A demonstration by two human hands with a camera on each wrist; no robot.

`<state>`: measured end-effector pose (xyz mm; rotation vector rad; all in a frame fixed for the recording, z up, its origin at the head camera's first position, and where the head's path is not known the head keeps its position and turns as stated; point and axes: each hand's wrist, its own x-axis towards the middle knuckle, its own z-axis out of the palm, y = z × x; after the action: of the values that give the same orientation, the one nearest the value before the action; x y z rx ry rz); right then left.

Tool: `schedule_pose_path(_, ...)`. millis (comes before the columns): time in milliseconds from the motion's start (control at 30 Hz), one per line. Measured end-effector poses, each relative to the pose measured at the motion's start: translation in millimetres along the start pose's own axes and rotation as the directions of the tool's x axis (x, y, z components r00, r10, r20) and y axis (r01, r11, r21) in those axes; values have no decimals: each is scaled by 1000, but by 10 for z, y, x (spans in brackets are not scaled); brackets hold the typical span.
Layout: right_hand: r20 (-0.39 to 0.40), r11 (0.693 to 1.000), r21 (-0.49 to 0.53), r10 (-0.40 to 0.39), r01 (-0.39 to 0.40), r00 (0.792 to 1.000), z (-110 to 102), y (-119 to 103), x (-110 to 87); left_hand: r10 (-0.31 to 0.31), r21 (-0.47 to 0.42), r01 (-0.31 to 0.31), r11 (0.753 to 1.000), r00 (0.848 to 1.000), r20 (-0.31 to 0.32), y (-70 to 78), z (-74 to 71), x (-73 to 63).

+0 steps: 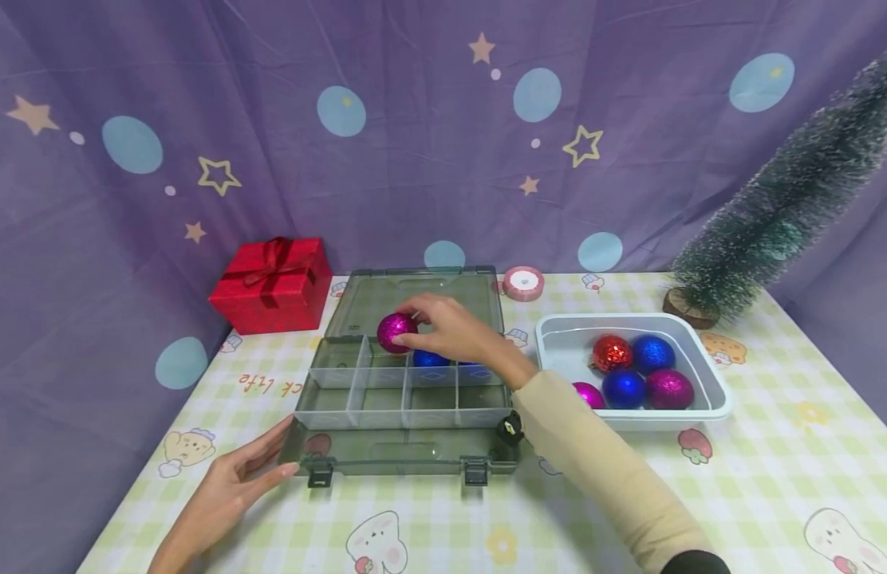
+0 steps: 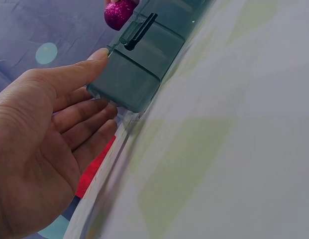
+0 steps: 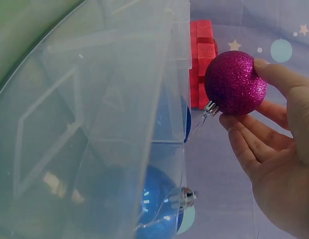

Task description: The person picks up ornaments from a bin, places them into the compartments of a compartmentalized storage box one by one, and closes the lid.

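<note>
My right hand [image 1: 454,327] holds a glittery magenta Christmas ball [image 1: 396,331] between thumb and fingers, above the back row of a translucent grey compartment box [image 1: 357,442]. In the right wrist view the silver cap and string of the magenta ball [image 3: 235,82] point down toward the box wall. A blue ball [image 1: 431,359] sits in a back compartment, with part of another blue one [image 1: 475,363] to its right. At the front left corner of the box, my left hand [image 1: 231,482] has its thumb on the front edge and its fingers along the side.
A white tray [image 1: 716,410] with red, blue and magenta balls stands on the right. Behind are a red gift box [image 1: 271,287], a pink ribbon roll [image 1: 524,284] and a small frosted tree [image 1: 781,199]. The box's lid [image 1: 422,299] lies back toward the curtain.
</note>
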<state>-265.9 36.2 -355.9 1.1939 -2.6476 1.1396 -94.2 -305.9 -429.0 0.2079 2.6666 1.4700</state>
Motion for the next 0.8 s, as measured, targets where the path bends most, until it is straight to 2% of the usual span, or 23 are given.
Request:
schedule_pose_path(267,8,1000,14,26,-26,1000,50,-26,64,-7,3,7,1000,1000,0,-8,0,2)
schedule_pose_path(567,47,999,-26,41,-40,998,53,-53,116,-2,-8,2,1000,1000,-8,-31,0,3)
schedule_pose_path(800,72,999,25,42,-44,997,1,-46,79,7,-19,-7,1000,1000,-3,-28,2,3)
